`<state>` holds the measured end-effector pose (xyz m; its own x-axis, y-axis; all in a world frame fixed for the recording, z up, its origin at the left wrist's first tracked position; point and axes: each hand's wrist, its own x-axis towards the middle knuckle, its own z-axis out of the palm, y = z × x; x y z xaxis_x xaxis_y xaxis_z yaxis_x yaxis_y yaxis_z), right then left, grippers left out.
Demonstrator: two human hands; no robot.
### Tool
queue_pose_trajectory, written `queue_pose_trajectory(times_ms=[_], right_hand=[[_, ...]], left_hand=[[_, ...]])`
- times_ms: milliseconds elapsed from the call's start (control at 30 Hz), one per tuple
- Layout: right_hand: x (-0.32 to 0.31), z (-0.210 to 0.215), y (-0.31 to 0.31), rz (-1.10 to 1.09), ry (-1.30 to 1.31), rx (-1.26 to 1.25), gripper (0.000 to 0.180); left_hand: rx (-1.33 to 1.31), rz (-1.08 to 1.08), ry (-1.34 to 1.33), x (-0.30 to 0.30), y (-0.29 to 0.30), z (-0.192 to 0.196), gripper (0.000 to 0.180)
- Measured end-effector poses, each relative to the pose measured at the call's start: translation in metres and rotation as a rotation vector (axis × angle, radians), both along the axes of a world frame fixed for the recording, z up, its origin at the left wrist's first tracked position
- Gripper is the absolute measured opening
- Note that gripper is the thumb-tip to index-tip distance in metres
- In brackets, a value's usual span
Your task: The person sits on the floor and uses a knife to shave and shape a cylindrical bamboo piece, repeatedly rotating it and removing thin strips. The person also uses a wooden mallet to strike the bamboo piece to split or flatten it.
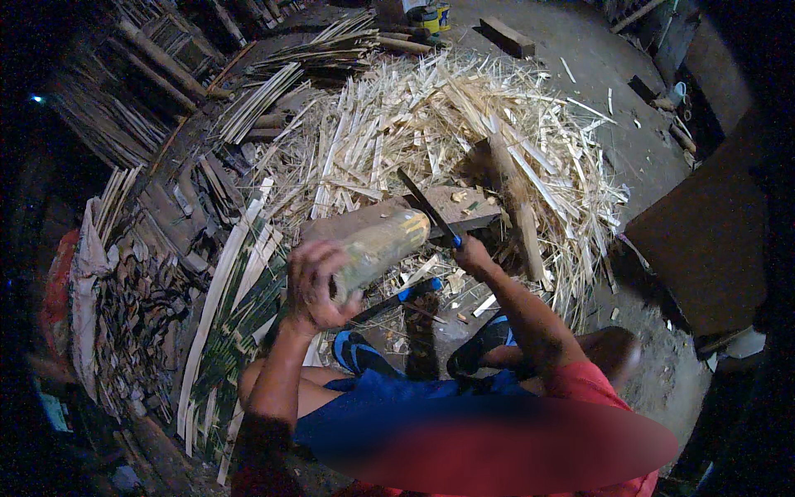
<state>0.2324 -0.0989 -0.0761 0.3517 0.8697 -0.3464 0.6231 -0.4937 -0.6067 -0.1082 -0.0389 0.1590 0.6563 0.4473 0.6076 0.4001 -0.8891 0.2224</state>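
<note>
Left hand (315, 286) wrapped around the near end of the bamboo section (377, 247) — firm full grip, piece tilted, far end resting on the wooden block (364, 217) near frame centre. Right hand (472, 253) closed on the blue handle of the dark blade (426, 207), which points toward 11 o'clock, edge at the bamboo's far end. Keep the section pressed on the block, left fingers well back. Split strips (431, 124) heaped at 12 o'clock — a second blue-handled knife (397, 300) lies by your feet.
</note>
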Motion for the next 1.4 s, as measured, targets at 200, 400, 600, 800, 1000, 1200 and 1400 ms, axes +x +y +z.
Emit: queue_pose_trajectory(times_ms=[200,400,600,800,1000,1200,1400], right_hand=[[-0.034,-0.043,-0.031,-0.124,0.236,0.082,0.038],[-0.052,0.028,-0.035,-0.073,-0.036,0.210,0.047],[-0.091,0.091,-0.028,0.111,-0.013,0.410,0.036],[-0.053,0.063,0.013,-0.052,-0.116,0.138,0.039],[-0.051,0.061,0.012,0.058,-0.082,0.352,0.037],[-0.056,0.061,-0.003,0.118,-0.109,0.304,0.036],[-0.030,0.076,0.009,0.060,-0.188,0.198,0.038]], left_hand=[[-0.621,0.358,-0.191,0.003,0.030,0.030,0.081],[-0.287,0.127,0.007,0.008,0.018,0.028,0.071],[-0.286,0.214,-0.197,0.023,0.013,0.003,0.051],[-0.210,0.194,-0.173,0.027,0.010,0.002,0.048],[-0.201,0.165,-0.149,0.027,0.005,0.007,0.048],[-0.091,0.033,-0.124,0.031,0.004,0.011,0.046],[-0.096,0.039,-0.048,0.042,0.001,0.015,0.045]])
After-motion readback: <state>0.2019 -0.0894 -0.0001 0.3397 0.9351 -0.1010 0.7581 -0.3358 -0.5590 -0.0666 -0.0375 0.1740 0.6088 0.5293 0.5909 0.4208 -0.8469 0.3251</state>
